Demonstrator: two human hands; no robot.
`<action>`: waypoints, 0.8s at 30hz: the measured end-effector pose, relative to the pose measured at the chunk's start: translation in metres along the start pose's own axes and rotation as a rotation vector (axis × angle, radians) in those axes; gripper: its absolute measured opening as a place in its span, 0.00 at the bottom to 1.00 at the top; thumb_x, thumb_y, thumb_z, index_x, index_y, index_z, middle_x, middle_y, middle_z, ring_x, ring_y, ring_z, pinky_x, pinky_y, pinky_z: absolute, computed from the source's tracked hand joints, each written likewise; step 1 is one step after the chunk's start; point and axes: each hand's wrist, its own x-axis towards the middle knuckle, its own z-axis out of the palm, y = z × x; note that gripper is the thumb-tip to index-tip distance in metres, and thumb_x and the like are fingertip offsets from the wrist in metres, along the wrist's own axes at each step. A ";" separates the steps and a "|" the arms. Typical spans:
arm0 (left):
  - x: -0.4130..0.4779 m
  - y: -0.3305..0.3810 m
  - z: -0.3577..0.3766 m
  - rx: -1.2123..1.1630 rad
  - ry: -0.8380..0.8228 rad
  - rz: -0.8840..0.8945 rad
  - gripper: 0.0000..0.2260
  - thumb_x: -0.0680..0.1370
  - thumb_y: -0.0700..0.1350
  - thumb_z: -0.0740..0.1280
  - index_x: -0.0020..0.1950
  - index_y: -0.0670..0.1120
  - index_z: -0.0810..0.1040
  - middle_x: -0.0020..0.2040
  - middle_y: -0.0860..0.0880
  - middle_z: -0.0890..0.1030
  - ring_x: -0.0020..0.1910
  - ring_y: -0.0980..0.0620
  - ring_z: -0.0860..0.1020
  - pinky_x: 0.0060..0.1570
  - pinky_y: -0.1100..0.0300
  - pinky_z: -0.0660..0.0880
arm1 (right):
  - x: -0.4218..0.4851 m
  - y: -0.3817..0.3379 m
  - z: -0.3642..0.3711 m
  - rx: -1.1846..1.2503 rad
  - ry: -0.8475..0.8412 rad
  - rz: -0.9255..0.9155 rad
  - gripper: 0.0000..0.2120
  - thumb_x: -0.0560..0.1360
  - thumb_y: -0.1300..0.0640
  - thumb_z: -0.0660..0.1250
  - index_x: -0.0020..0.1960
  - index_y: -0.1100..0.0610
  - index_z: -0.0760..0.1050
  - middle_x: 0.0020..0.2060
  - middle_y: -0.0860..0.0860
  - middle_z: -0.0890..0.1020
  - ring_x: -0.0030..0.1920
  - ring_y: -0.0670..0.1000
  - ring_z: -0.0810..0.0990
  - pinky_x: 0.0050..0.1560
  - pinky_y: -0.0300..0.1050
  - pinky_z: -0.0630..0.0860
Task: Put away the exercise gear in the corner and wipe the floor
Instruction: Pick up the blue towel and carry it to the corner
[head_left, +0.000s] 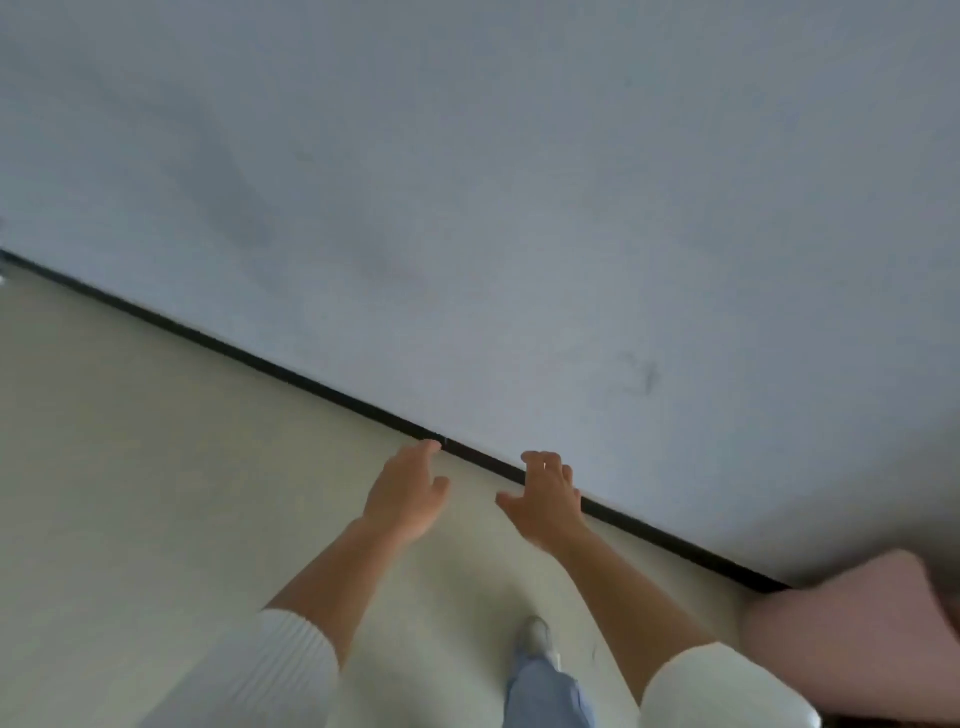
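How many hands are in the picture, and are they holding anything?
2. The left hand hangs over the pale floor near the black baseboard; the right hand beside it overlaps the baseboard. Both are empty.

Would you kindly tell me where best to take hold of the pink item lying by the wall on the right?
Likely the left edge of the pink item, which faces the open floor; come from that side with the right hand, empty and nearer. The wall blocks its far side, and the rest runs out of view.
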 end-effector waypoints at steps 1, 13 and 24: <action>-0.007 -0.025 -0.023 -0.003 0.042 -0.049 0.22 0.78 0.45 0.61 0.72 0.46 0.64 0.67 0.44 0.70 0.65 0.47 0.70 0.63 0.56 0.68 | -0.002 -0.032 0.012 -0.030 -0.024 -0.060 0.30 0.76 0.49 0.64 0.74 0.57 0.59 0.72 0.53 0.61 0.71 0.55 0.60 0.68 0.51 0.61; -0.041 -0.283 -0.246 -0.040 0.388 -0.376 0.20 0.76 0.43 0.62 0.69 0.46 0.69 0.67 0.43 0.70 0.64 0.45 0.69 0.64 0.54 0.67 | 0.021 -0.371 0.143 -0.270 -0.187 -0.558 0.31 0.75 0.49 0.65 0.74 0.57 0.60 0.71 0.54 0.62 0.70 0.56 0.61 0.67 0.53 0.63; -0.060 -0.507 -0.399 -0.139 0.512 -0.663 0.20 0.76 0.44 0.64 0.68 0.47 0.69 0.67 0.43 0.69 0.64 0.44 0.70 0.64 0.53 0.67 | 0.024 -0.653 0.284 -0.388 -0.351 -0.831 0.28 0.75 0.50 0.65 0.71 0.58 0.63 0.69 0.55 0.64 0.67 0.57 0.64 0.64 0.53 0.64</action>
